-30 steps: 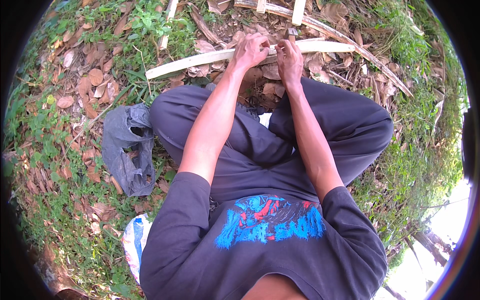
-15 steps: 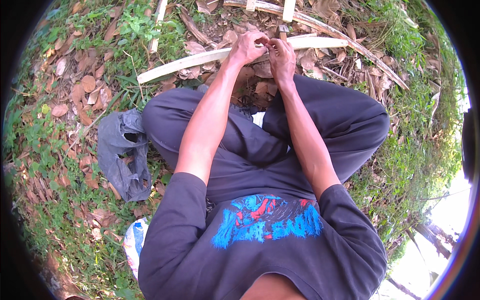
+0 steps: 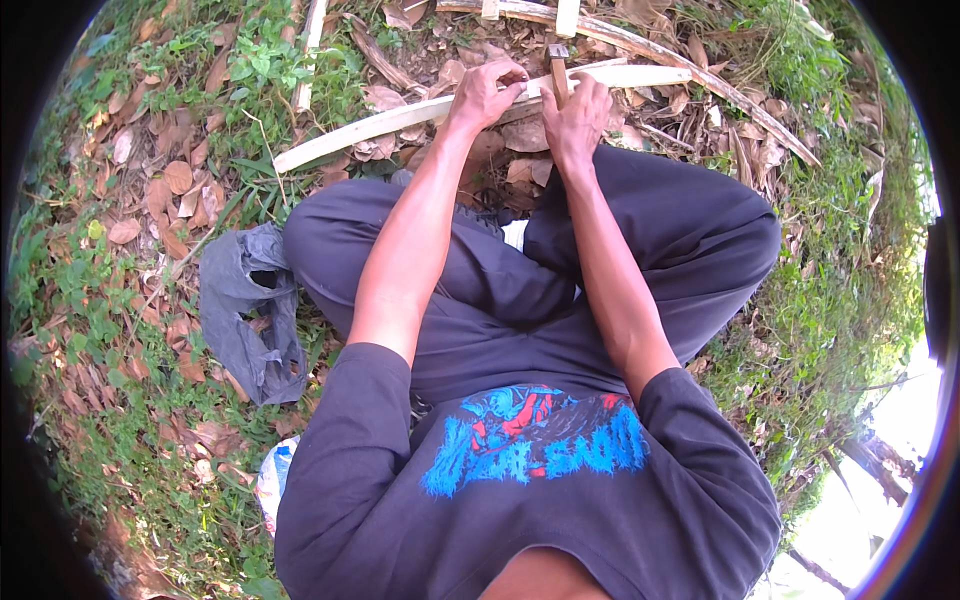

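The long pale wood strip [image 3: 370, 126] sticks out past both hands, with ends free. Another pale stick [image 3: 568, 18] sits just past the hammer [image 3: 559, 72]. The left hand [image 3: 484, 97] curls narrow; its pinch is unclear. The right hand [image 3: 577, 115] has its thumb and fingers at the hammer's handle; nobody can tell how tightly.

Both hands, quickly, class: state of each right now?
Left hand: partly closed by the strip; any held item cannot be told.
Right hand: thumb and fingers astride hammer; grip cannot be told.
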The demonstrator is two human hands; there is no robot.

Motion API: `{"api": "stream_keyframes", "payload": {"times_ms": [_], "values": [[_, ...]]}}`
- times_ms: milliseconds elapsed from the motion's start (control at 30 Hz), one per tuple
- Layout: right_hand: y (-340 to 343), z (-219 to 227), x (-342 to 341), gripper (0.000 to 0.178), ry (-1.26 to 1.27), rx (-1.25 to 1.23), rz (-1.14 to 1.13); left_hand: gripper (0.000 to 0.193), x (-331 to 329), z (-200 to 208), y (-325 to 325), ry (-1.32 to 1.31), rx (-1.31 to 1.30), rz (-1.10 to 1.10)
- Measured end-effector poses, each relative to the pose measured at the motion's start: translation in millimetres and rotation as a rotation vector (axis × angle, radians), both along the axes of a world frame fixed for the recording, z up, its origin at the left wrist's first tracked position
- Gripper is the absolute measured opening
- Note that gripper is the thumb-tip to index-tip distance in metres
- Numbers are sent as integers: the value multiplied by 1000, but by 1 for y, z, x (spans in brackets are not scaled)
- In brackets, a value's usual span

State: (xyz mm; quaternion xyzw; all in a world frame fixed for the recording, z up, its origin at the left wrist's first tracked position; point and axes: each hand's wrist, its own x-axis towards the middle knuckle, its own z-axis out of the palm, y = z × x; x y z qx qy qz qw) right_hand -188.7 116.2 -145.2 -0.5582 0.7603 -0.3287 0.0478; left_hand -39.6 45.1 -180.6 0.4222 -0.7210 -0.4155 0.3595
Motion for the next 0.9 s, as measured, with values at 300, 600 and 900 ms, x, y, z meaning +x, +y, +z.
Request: {"api": "stream_keyframes", "payload": {"times_ms": [300, 600, 900], "values": [[14, -7, -35, 43, -370, 491, 72, 15, -5, 1, 8, -13, -192, 2], [76, 122, -24, 32, -795, 440, 75, 15, -7, -1, 19, -98, -191, 31], [125, 120, -39, 29, -947, 422, 99, 20, -8, -19, 22, -439, -580, 31]]}}
